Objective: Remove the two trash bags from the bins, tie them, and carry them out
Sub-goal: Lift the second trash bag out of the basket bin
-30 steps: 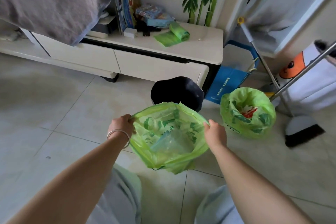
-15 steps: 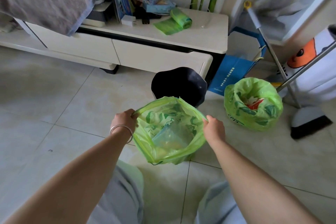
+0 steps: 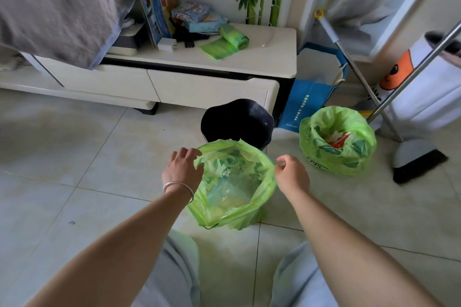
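A green trash bag [image 3: 239, 217] stands open on the tiled floor in front of my knees, with a little rubbish at its bottom. My left hand [image 3: 183, 168] hovers at its left rim with fingers spread, touching the plastic at most. Beside the right rim, my right hand [image 3: 291, 174] has loosely curled fingers and no clear hold on the bag. Just behind the bag stands an unlined black bin [image 3: 237, 119]. A second green bag [image 3: 336, 142], holding red and white rubbish, lines a bin to the right.
A low white cabinet [image 3: 212, 90] runs along the wall behind, with a roll of green bags [image 3: 232, 37] and boxes on top. A blue paper bag [image 3: 309, 102] and a broom [image 3: 419, 157] with long handles stand at the right. Bare tiles lie to the left.
The bag came down onto the floor. My left hand let go of the rim and spread its fingers; my right hand loosened beside the rim.
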